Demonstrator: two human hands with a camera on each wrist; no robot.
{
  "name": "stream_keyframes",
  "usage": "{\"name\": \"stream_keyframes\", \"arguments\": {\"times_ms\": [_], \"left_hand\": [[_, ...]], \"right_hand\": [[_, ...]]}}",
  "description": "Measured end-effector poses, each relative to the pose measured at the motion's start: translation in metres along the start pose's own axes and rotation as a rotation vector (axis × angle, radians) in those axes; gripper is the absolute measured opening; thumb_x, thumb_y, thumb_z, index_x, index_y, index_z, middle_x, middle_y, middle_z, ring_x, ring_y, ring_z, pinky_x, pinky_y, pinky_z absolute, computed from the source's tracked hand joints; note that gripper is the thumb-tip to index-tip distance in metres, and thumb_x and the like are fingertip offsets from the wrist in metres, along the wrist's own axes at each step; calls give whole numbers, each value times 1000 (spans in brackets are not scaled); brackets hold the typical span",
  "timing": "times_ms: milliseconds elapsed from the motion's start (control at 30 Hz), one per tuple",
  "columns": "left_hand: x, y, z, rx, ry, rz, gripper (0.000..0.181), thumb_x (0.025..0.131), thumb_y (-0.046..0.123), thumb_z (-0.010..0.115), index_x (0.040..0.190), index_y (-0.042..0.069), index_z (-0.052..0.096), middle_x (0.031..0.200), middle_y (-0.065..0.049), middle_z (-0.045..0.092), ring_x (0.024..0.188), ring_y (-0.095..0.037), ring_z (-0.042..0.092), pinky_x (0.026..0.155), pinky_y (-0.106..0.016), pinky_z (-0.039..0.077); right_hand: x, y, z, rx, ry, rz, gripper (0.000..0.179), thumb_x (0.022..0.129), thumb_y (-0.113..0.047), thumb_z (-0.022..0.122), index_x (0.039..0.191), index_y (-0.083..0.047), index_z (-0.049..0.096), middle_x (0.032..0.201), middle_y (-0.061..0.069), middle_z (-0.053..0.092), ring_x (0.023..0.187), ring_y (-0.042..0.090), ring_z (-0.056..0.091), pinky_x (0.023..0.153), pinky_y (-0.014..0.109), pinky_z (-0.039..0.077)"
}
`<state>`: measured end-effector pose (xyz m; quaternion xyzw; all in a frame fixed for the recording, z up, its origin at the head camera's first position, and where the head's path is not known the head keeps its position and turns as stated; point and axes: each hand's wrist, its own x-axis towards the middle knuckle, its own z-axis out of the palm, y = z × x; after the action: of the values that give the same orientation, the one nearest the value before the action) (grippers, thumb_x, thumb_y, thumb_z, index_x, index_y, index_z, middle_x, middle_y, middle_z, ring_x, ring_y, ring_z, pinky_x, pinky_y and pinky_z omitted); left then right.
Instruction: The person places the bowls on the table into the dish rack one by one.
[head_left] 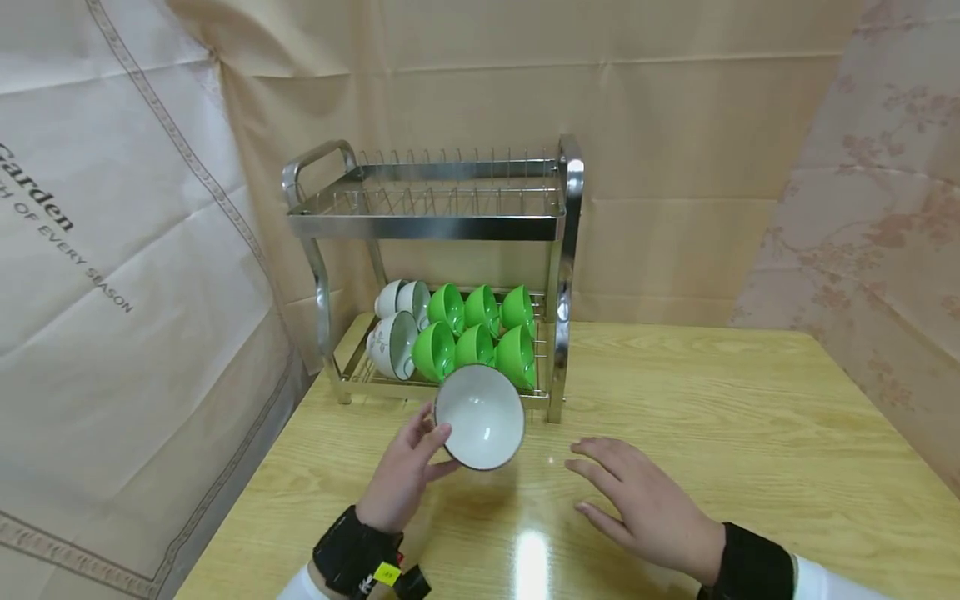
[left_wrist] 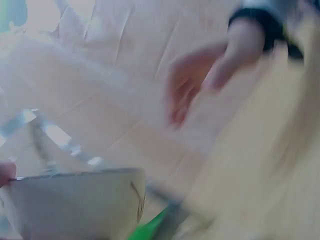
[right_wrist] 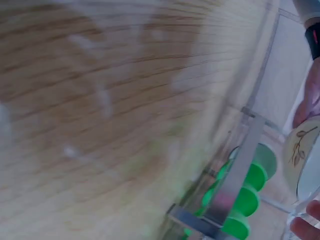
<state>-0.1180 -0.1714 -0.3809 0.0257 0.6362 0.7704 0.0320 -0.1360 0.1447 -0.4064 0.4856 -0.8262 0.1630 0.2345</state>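
Observation:
A white bowl (head_left: 480, 418) with a dark rim is tilted toward me, held at its left side by my left hand (head_left: 408, 467), thumb at the rim. In the right wrist view the same bowl (right_wrist: 301, 155) shows a brown leaf pattern outside. My right hand (head_left: 645, 504) hovers over the table to the right, apart from the bowl, with nothing in it. Behind the bowl, a metal dish rack (head_left: 427, 227) carries green cups (head_left: 516, 357) in two rows on its lower shelf. White cups (head_left: 392, 346) stand to their left, one with a floral pattern.
The rack's upper shelf has upright wire dividers (head_left: 450, 200). Its right leg (head_left: 561, 333) rises close behind the bowl. The wood-grain table (head_left: 712, 400) stretches to the right. Beige cloth (head_left: 675, 167) hangs behind, and a printed white cloth (head_left: 135, 350) hangs at the left.

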Motion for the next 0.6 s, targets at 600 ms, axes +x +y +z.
{"name": "stream_keyframes", "arguments": {"times_ms": [600], "left_hand": [[26, 22, -68, 988, 824, 342, 59, 86, 31, 72, 124, 3, 37, 119, -26, 41, 90, -34, 46, 44, -39, 43]], "right_hand": [[-11, 10, 9, 4, -116, 82, 40, 94, -37, 62, 125, -13, 59, 132, 5, 52, 122, 20, 42, 96, 49, 44]]}}
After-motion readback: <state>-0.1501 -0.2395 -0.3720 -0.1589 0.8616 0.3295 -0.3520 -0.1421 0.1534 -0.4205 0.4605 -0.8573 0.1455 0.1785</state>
